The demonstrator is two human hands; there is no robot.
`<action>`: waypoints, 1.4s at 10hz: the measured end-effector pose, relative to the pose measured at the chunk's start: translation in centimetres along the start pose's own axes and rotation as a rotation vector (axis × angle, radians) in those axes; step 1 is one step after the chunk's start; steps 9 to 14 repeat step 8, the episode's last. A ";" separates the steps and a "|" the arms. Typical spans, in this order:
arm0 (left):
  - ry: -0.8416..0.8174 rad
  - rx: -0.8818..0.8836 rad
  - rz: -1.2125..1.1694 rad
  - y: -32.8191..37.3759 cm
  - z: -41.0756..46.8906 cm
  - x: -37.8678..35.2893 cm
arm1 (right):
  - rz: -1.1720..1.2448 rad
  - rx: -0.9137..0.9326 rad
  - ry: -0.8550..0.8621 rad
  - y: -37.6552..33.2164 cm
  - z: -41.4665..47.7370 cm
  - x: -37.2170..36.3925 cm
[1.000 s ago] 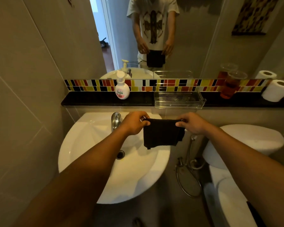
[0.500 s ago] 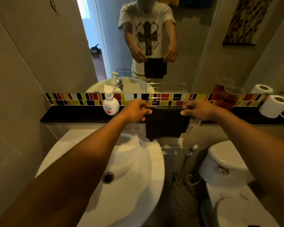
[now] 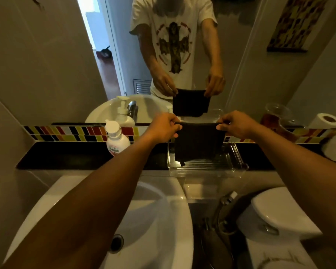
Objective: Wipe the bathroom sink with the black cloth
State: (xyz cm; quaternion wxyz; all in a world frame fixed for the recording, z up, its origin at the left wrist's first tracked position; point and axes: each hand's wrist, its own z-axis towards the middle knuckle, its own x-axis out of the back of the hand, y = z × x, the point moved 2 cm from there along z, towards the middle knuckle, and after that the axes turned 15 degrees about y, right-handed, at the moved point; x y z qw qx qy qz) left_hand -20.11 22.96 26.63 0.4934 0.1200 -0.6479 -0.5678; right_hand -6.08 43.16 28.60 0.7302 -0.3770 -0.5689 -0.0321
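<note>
Black cloth (image 3: 199, 141) hangs vertically, top edge level.

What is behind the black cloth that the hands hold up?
Behind the black cloth, the clear tray sits on the dark ledge. The cloth covers the tray's back part and some wall tiles.

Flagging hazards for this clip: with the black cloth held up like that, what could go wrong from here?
1. The left hand and right hand pinch only the top corners of the black cloth; a slip would likely drop it into the clear tray, not the sink.
2. The left forearm passes close to the soap bottle and might topple it when lowering.
</note>
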 end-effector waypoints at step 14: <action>-0.034 -0.410 0.668 -9.0 -2.8 -5.9 | 0.018 -0.063 -0.088 4.9 -2.9 -9.4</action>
